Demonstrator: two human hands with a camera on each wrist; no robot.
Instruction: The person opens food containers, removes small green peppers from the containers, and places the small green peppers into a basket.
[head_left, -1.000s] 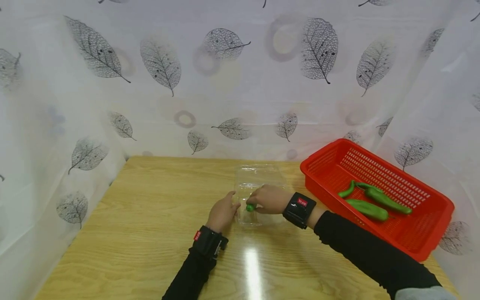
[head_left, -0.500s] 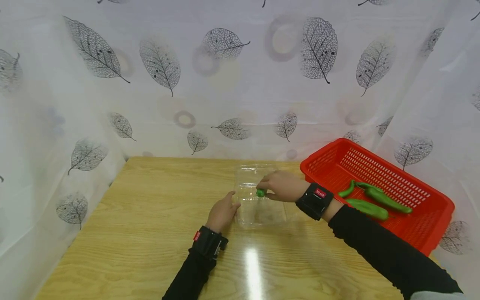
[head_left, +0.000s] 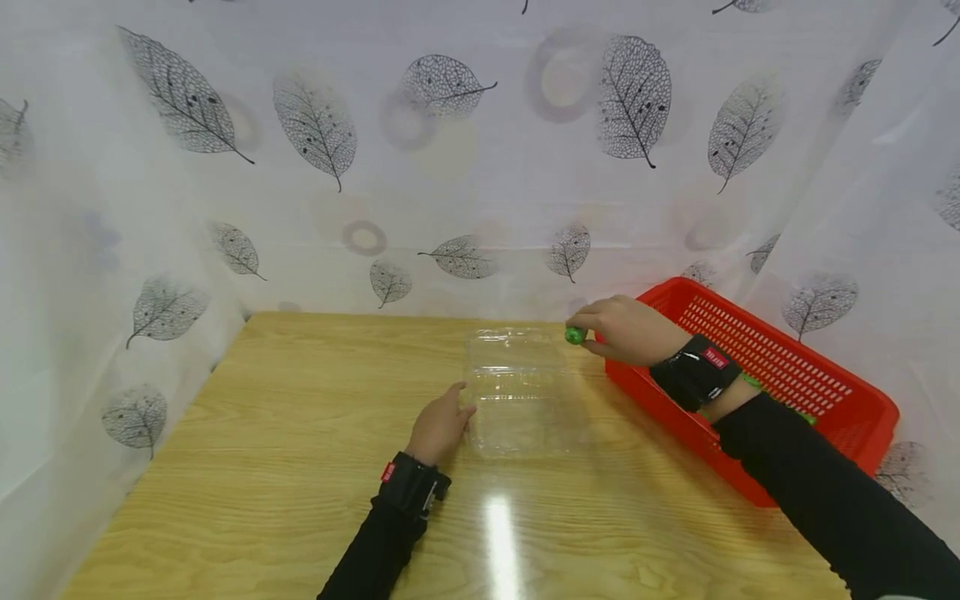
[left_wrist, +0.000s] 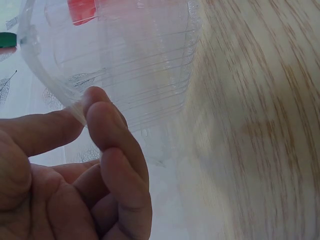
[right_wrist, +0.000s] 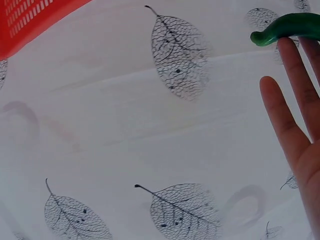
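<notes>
My left hand [head_left: 438, 425] pinches the near-left rim of a clear plastic container [head_left: 517, 427] on the table. In the left wrist view, thumb and index finger meet at the rim of the ribbed container wall [left_wrist: 150, 65]. My right hand [head_left: 633, 329] holds a green pepper [head_left: 575, 335] between thumb and fingers, past the container's right side and near the red basket [head_left: 637, 385]. Only the pepper's rounded end shows in the head view. The right wrist view shows its curved dark green body [right_wrist: 292, 26] along the fingers.
Green bits of other peppers [head_left: 807, 418] show in the basket behind my right wrist and sleeve. A wooden table [head_left: 315, 400] lies under everything, with a white leaf-print curtain [head_left: 487, 183] along its back and sides.
My right hand has moved right and away from over the container, to the basket's left edge, carrying the pepper. My left hand stays at the container's rim.
</notes>
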